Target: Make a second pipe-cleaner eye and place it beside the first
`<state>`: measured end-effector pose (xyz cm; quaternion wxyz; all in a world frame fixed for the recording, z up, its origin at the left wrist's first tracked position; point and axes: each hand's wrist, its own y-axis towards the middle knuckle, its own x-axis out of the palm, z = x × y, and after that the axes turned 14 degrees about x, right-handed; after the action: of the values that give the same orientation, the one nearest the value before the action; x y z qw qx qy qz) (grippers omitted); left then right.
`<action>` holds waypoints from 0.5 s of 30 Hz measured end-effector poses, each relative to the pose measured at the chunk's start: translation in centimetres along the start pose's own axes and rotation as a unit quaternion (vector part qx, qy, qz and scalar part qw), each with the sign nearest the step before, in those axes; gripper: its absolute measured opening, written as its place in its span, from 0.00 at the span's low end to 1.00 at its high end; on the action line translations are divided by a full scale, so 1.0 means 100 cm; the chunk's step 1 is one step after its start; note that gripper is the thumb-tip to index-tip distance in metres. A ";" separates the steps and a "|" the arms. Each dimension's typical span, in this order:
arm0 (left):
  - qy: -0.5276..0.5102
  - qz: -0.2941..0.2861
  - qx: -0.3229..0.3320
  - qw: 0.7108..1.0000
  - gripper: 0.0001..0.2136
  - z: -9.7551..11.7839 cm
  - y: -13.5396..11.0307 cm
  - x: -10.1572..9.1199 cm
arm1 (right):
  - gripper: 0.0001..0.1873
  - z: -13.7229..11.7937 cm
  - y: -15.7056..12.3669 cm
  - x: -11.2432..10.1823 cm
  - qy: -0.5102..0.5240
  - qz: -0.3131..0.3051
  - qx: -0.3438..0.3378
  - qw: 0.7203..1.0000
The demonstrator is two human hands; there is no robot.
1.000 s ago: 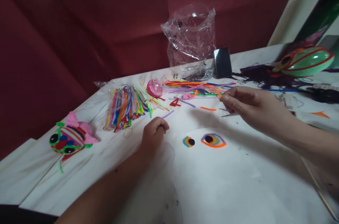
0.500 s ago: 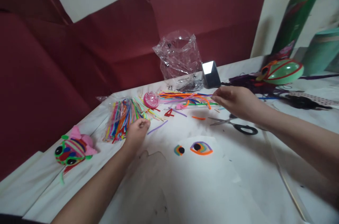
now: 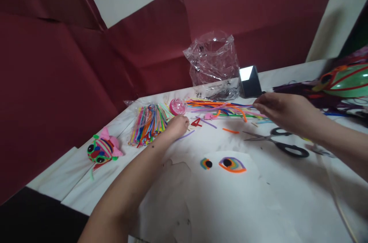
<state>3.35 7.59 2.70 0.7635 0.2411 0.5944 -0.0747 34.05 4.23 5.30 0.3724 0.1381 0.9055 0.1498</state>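
Note:
My left hand point(image 3: 178, 126) is closed, fingers curled, over the table beside a short purple pipe cleaner point(image 3: 186, 135) and a bent red piece point(image 3: 196, 122). Whatever its fingers hold, if anything, is hidden. My right hand point(image 3: 277, 108) has its thumb and fingers pinched together at the right end of a loose spread of pipe cleaners point(image 3: 218, 105); I cannot make out what is in the pinch. Below it lie black-handled scissors point(image 3: 271, 138), blades apart. Nearer me, two eye shapes made of coloured strips, a smaller one point(image 3: 206, 164) and a larger one point(image 3: 232, 165), rest on white paper.
A bag of pipe cleaners point(image 3: 148, 124) lies left of a pink round container point(image 3: 177, 107). A colourful fish-like figure point(image 3: 103, 149) sits at the left. Behind are a clear plastic bag point(image 3: 214, 64) and a dark phone-like device point(image 3: 250, 82). A green balloon point(image 3: 352, 81) is at right.
My left hand has moved right, away from the bagged pipe cleaners towards the red piece. My right hand stays at the end of the loose pipe cleaners. The whole view has shifted left.

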 end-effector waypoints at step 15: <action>-0.149 0.028 0.077 0.985 0.08 0.084 -0.041 -0.011 | 0.13 -0.024 -0.050 0.043 0.029 -0.121 -0.225 0.966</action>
<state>8.78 -0.01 4.07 0.8242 0.3020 0.4598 -0.1341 28.69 0.83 2.38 0.3828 -0.0644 0.8688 0.3073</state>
